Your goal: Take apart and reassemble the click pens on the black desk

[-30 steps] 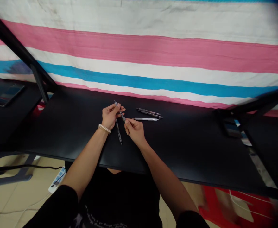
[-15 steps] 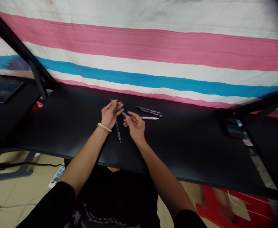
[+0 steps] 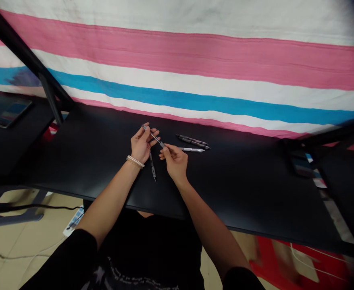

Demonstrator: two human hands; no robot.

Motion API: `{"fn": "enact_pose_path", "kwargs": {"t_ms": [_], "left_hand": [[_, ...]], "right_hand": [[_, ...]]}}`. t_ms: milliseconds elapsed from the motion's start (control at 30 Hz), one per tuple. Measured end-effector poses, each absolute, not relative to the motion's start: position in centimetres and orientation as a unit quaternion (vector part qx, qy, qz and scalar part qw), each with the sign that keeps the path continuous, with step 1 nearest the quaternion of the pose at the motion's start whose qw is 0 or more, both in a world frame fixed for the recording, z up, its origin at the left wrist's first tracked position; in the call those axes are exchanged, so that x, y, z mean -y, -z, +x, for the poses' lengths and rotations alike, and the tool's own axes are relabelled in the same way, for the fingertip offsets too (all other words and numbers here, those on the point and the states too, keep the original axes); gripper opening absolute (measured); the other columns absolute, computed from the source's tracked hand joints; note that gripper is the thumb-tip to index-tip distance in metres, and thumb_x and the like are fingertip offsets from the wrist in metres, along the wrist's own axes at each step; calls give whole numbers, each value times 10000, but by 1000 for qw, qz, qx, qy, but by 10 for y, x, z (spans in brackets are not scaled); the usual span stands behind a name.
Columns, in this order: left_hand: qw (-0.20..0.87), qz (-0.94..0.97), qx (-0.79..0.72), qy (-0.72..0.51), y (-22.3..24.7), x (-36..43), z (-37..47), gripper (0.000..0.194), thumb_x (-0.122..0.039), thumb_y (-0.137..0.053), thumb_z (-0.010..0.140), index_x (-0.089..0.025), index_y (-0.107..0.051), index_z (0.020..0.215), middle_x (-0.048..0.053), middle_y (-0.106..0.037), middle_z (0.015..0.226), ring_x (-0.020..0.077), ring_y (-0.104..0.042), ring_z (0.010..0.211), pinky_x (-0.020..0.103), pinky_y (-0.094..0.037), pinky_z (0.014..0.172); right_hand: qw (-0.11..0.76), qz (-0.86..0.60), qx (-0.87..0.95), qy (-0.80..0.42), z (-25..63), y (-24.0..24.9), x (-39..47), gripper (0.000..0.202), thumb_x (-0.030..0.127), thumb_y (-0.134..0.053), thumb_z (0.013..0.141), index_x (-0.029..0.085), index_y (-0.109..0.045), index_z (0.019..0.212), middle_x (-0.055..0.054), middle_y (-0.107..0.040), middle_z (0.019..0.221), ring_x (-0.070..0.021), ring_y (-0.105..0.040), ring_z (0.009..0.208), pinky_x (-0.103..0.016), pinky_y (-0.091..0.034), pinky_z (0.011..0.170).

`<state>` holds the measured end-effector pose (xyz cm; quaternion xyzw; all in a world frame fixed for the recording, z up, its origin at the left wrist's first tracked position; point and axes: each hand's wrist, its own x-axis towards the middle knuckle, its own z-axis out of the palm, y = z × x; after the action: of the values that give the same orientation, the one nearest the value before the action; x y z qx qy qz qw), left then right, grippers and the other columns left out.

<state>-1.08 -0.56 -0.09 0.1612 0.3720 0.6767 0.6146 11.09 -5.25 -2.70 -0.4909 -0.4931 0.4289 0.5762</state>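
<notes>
Whereas the right hand (image 3: 177, 163) had spread its fingers more half a second earlier, it pinched the grey-gripped pen (image 3: 157, 139), seemingly steadying it with the pinching left hand (image 3: 140, 148), above the black table (image 3: 234, 181), nearer its back edge.

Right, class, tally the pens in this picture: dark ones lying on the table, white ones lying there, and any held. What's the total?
Dark pens, lying: 3
White pen, lying: 1
Held pen: 1
Total: 5
</notes>
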Motion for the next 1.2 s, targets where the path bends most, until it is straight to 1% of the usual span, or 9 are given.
{"fn": "enact_pose_path", "kwargs": {"t_ms": [67, 167, 267, 467, 633, 800, 933, 1033, 1200], "left_hand": [[615, 159, -371, -678, 0, 5, -11, 180, -265, -719, 858, -182, -693, 1016, 51, -719, 845, 185, -720, 828, 355, -576, 823], [597, 146, -376, -694, 1, 3, -15, 133, -254, -702, 866, -177, -700, 974, 63, -723, 899, 197, -720, 863, 373, -577, 829], [562, 116, -384, -723, 2, -1, -21, 99, -242, -690, 869, -186, -697, 950, 56, -721, 927, 197, -717, 891, 376, -575, 842], [530, 96, -382, -751, 5, -4, -26, 93, -217, -677, 876, -184, -685, 962, 41, -717, 899, 172, -716, 836, 362, -580, 829], [595, 157, -383, -689, 4, 5, -13, 165, -246, -746, 829, -186, -698, 975, 47, -725, 916, 189, -718, 861, 363, -583, 816], [602, 168, -387, -678, 4, 9, -6, 195, -274, -770, 813, -185, -702, 972, 57, -725, 938, 206, -720, 898, 375, -580, 820], [576, 151, -393, -700, 6, 6, -9, 195, -279, -774, 809, -184, -697, 960, 58, -728, 947, 213, -720, 916, 387, -579, 838], [570, 153, -392, -705, 6, 5, -11, 210, -291, -780, 805, -184, -696, 964, 59, -725, 952, 216, -722, 909, 399, -578, 837], [576, 166, -381, -704, 4, 6, -10, 233, -299, -790, 795, -185, -695, 974, 51, -722, 930, 182, -716, 849, 342, -585, 790]], "right_hand": [[586, -494, 495, -410, 112, 28, 52, 287, 436, -680, 853, 206, -733, 1016, -43, -712, 839, -150, -676, 666, -312, -603, 627], [612, -490, 514, -349, 115, 28, 52, 185, 355, -707, 839, 230, -757, 967, -51, -705, 953, -163, -691, 814, -308, -600, 698], [610, -492, 527, -329, 118, 26, 53, 160, 308, -691, 849, 232, -759, 972, -49, -703, 957, -164, -692, 861, -300, -592, 718], [583, -511, 545, -321, 117, 23, 54, 167, 322, -673, 853, 216, -751, 957, -49, -715, 944, -164, -694, 837, -296, -594, 721], [580, -523, 541, -312, 116, 27, 56, 187, 362, -700, 837, 218, -747, 947, -57, -738, 946, -191, -707, 849, -343, -600, 781], [555, -543, 498, -388, 115, 27, 56, 318, 485, -633, 878, 195, -725, 969, -53, -728, 800, -182, -705, 678, -340, -612, 661], [560, -514, 530, -377, 115, 27, 54, 340, 461, -704, 827, 204, -699, 1049, -65, -732, 950, -182, -723, 801, -323, -610, 735], [536, -529, 527, -394, 117, 27, 54, 322, 485, -660, 858, 190, -707, 980, -50, -723, 822, -164, -702, 669, -297, -597, 629], [541, -531, 535, -373, 117, 27, 56, 349, 510, -647, 867, 189, -706, 991, -40, -726, 808, -153, -700, 635, -275, -590, 591]]}}
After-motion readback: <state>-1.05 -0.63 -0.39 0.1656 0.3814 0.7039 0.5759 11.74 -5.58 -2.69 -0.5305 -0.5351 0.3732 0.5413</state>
